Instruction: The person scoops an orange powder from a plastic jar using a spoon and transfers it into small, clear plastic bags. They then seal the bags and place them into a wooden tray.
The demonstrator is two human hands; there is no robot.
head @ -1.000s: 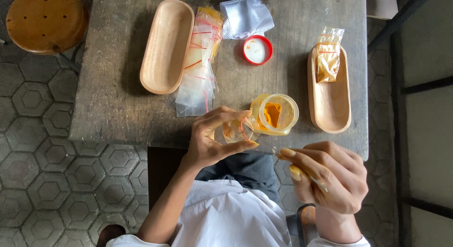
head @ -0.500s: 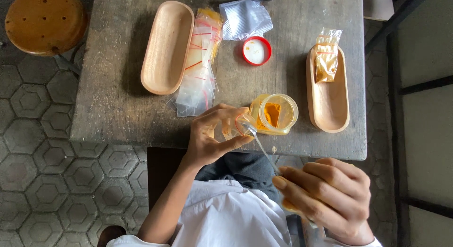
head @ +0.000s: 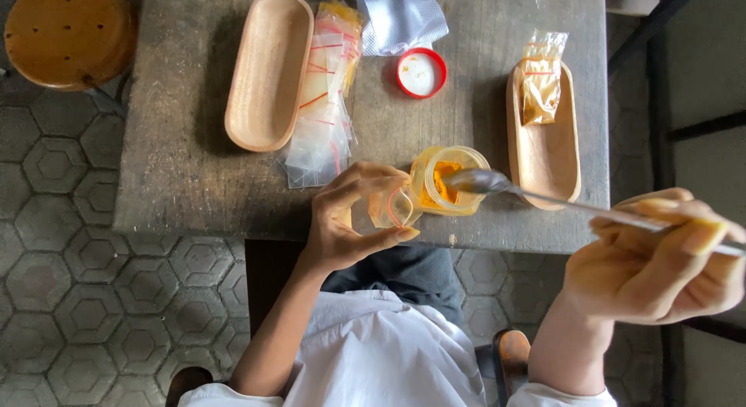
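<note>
My left hand point(head: 346, 220) holds a small clear zip bag point(head: 391, 207) with a red seal line, its mouth held apart just beside a clear jar point(head: 449, 180) of yellow-orange powder at the table's near edge. My right hand point(head: 660, 259) grips the handle of a metal spoon point(head: 486, 181). The spoon's bowl hovers over the jar's mouth. Both hands are stained yellow.
On the dark wooden table point(head: 186, 174) lie an empty wooden tray point(head: 268, 69), a stack of clear zip bags point(head: 322, 104), a red jar lid point(head: 420, 73), a white wrapper point(head: 400, 18) and a second tray point(head: 552, 150) holding one filled bag point(head: 540, 84). A round stool point(head: 66, 34) stands far left.
My right hand swung out to the right and lifted the spoon away from the small bag; its bowl now sits over the jar. My left hand keeps the bag in place.
</note>
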